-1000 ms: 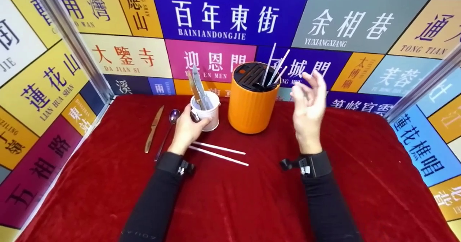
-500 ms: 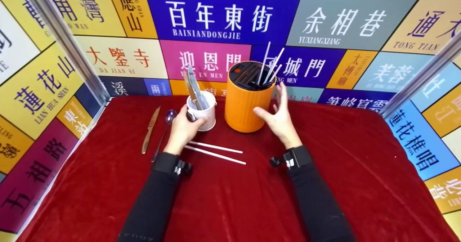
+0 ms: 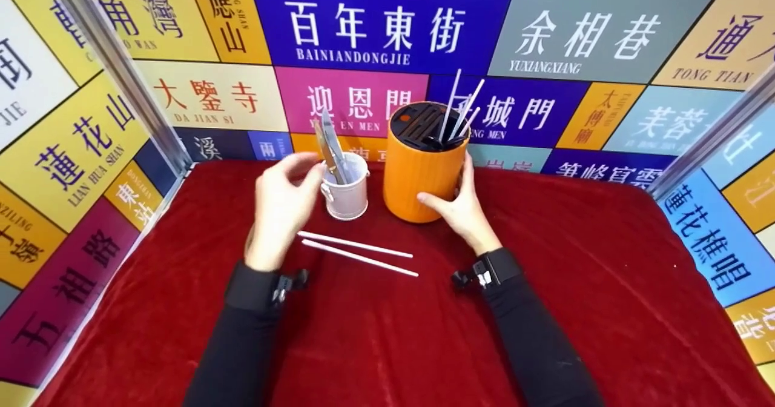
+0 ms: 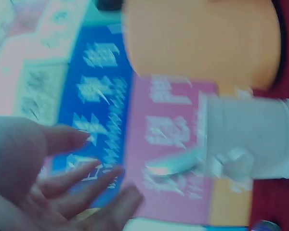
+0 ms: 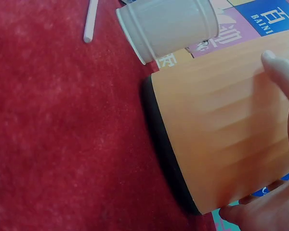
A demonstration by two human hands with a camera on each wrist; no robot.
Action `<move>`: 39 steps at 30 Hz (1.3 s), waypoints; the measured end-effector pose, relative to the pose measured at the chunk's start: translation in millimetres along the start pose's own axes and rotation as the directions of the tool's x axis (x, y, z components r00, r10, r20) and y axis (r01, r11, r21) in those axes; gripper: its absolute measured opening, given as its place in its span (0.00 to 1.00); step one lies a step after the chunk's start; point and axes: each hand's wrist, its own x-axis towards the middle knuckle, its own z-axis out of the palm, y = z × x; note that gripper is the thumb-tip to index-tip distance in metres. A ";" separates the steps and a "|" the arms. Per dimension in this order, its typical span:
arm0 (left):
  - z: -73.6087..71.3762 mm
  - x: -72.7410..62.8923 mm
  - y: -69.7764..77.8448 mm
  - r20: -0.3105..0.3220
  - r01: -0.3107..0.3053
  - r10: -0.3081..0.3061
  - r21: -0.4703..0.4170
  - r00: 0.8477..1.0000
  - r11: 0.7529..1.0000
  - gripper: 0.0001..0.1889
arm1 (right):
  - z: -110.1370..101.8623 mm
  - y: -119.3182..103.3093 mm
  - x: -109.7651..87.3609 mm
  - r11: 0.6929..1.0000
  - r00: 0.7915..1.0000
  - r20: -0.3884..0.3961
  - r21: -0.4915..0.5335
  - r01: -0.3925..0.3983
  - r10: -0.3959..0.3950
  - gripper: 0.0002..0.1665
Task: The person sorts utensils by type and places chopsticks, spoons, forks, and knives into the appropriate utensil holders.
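My right hand grips the side of an orange ribbed knife block, its thumb across the front and the fingers round the far side. Several slim sticks rise from the block's slotted black top. To its left stands a small white bucket, with knives leaning upright in it. My left hand is raised beside the bucket's left rim, close to the knives. In the left wrist view its blurred fingers are spread and hold nothing.
Two white chopsticks lie in front of the bucket on the red cloth. At the bottom of the left wrist view, a dark rounded spoon bowl shows. A sign-printed wall rises close behind.
My left hand has let go of the bucket and moved up and left, now covering the loose knife and spoon. My right hand has come down and left onto the knife block.
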 end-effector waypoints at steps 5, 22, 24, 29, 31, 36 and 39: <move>16.4 -15.4 17.4 0.194 -0.198 0.193 0.006 0.962 0.980 0.14 | -5.2 3.8 0.9 0.999 1.000 0.015 -0.032 0.003 -0.002 0.81; 48.0 -42.9 -50.3 0.678 -0.456 0.124 0.337 0.725 0.824 0.14 | 8.2 -33.1 -16.4 0.999 0.999 -0.021 -0.033 0.032 -0.033 0.85; 49.7 -42.9 -54.4 0.682 -0.490 0.154 0.331 0.715 0.806 0.14 | 8.7 -32.6 -16.5 0.999 0.999 -0.022 -0.033 0.027 -0.028 0.85; 53.4 -41.2 -59.2 0.693 -0.522 0.182 0.317 0.697 0.792 0.13 | 8.1 -30.8 -14.7 0.998 0.999 -0.028 -0.044 0.033 -0.035 0.84; 54.6 -40.1 -59.7 0.692 -0.516 0.181 0.313 0.699 0.797 0.13 | 8.0 -30.3 -14.1 0.998 0.999 -0.027 -0.049 0.032 -0.033 0.83; 58.4 -38.4 -61.0 0.690 -0.525 0.183 0.324 0.700 0.787 0.11 | 8.4 -30.7 -15.6 0.999 0.999 -0.027 -0.046 0.019 -0.020 0.84; 60.4 -38.0 -62.4 0.690 -0.535 0.188 0.330 0.699 0.778 0.10 | 8.0 -31.6 -16.7 0.999 1.000 -0.024 -0.042 0.017 -0.018 0.83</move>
